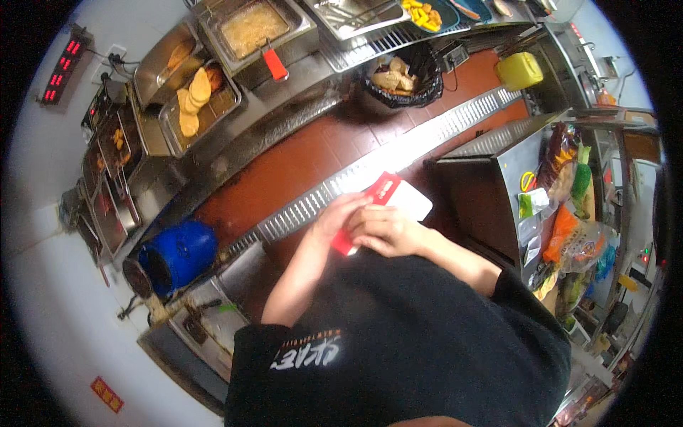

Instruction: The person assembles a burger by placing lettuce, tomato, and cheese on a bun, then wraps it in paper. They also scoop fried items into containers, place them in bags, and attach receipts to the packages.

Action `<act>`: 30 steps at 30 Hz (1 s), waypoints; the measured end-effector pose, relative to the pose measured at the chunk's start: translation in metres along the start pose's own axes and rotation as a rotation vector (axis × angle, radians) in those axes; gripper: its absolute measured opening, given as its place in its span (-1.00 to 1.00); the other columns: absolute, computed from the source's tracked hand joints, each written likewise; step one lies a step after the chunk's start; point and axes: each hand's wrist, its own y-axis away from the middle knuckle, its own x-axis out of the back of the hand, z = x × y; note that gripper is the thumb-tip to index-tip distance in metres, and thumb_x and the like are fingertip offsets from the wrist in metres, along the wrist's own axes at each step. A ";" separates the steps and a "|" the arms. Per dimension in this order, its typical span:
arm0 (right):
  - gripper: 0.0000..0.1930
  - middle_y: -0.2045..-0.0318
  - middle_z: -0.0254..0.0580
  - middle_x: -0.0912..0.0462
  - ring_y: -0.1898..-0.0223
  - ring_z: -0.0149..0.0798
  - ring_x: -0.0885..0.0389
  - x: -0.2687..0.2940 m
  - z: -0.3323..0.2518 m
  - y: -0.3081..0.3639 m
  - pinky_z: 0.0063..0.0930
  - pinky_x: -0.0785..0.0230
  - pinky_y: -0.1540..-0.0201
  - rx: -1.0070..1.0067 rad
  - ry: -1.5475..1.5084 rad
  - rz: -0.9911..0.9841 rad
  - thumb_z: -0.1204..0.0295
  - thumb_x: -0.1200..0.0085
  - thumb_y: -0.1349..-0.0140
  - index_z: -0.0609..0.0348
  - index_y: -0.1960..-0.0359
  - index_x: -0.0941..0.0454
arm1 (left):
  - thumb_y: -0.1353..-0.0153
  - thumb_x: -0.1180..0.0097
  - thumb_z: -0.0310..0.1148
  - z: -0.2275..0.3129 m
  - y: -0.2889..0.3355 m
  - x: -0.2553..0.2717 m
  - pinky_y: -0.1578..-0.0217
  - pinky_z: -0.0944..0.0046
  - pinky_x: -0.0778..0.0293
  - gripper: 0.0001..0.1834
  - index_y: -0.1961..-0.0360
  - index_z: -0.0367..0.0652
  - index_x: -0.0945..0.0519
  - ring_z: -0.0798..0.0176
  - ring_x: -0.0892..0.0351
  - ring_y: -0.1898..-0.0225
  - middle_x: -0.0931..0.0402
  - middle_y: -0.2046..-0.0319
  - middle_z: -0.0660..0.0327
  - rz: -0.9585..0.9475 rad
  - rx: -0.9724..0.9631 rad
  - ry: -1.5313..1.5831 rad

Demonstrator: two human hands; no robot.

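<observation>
A red and white paper food carton (408, 202) is held in front of my chest. Its red side faces left, its pale part points away to the right, and a red corner shows below my fingers. My left hand (340, 215) grips its left side, fingers lying along the red face. Across the near part, the curled fingers of my right hand (388, 230) are closed on the same carton. My fingers cover much of it, so I cannot tell whether it is folded flat or opened out.
Fryers with bubbling oil (254, 30) and a metal tray (171, 117) of flat golden pieces line the far left. A black-lined bin (429, 91), yellow jug (519, 71) and blue barrel (181, 255) stand on the floor. Vegetables and bags crowd the steel counter (498, 203) at right.
</observation>
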 end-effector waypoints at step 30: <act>-0.81 0.31 -0.06 -0.59 0.31 0.04 -0.69 0.203 0.127 -0.235 -0.12 -0.57 0.32 0.111 0.361 -0.050 0.40 -0.23 -0.22 0.18 0.17 -0.61 | -0.46 -0.17 -0.50 0.221 -0.146 0.038 0.03 0.06 -0.71 -0.25 -0.53 0.02 -0.06 0.06 -0.72 0.02 -0.44 -0.19 0.00 0.609 -0.744 -0.299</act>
